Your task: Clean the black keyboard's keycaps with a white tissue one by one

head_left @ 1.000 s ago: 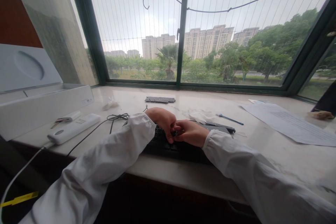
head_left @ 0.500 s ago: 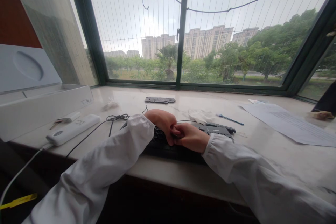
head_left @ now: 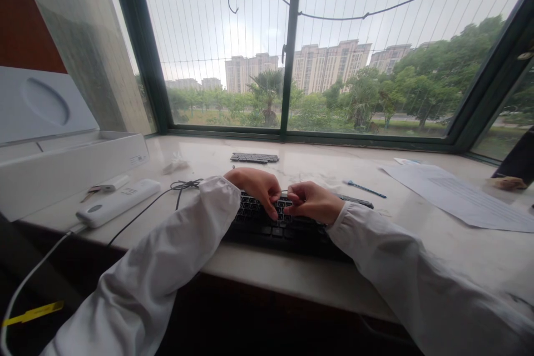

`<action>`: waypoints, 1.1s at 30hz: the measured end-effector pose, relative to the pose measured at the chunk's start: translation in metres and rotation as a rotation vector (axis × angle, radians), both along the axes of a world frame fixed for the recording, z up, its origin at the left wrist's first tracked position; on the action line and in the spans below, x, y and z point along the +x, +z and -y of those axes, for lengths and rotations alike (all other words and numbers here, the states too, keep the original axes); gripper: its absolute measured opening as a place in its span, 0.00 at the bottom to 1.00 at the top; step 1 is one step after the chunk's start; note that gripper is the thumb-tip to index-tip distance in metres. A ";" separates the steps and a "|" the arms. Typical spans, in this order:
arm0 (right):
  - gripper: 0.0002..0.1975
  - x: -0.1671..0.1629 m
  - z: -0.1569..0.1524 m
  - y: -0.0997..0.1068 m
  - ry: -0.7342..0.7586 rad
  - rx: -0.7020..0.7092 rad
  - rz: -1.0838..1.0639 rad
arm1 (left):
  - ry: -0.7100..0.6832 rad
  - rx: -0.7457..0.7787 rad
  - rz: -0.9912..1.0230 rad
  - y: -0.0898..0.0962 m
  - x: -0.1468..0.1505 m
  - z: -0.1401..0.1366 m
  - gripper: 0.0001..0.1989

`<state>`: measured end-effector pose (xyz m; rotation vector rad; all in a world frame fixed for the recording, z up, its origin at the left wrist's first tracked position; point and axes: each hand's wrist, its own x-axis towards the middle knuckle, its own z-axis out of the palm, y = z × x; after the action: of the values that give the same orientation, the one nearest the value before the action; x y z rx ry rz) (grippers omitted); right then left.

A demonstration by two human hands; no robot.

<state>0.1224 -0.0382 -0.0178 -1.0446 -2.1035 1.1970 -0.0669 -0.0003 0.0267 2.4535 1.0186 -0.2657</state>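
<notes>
A black computer keyboard (head_left: 267, 236) lies near the front edge of the marble sill, with keycaps off over part of it, so square switch sockets show. Over its middle, my left hand (head_left: 257, 186) has its fingers curled in and its thumb pointing down; whatever it pinches is hidden. Just to the right, my right hand (head_left: 317, 203) is closed, thumb against bent fingers, and I cannot make out what is in it. A narrow gap separates the two hands. Behind them lies a block of grey keycaps (head_left: 254, 158) set out in rows.
On the left stand a white box (head_left: 75, 164) and a white power bank (head_left: 119, 203) with a cable, beside keys (head_left: 98, 189). A dark cable (head_left: 146, 210) runs toward the keyboard. To the right lie a thin blue stick (head_left: 366, 188), crumpled tissue (head_left: 319, 181) and paper sheets (head_left: 454, 194).
My hands were pressed together over the keyboard and have moved apart, the right one shifting right. More of the bare sockets between them now shows.
</notes>
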 end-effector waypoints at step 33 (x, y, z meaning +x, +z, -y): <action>0.22 0.000 0.004 -0.001 0.084 0.073 0.166 | 0.000 -0.018 0.055 0.001 0.003 0.002 0.21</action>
<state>0.1221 -0.0426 -0.0186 -1.0644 -2.3215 1.0961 -0.0636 -0.0021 0.0276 2.4313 0.9885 -0.2047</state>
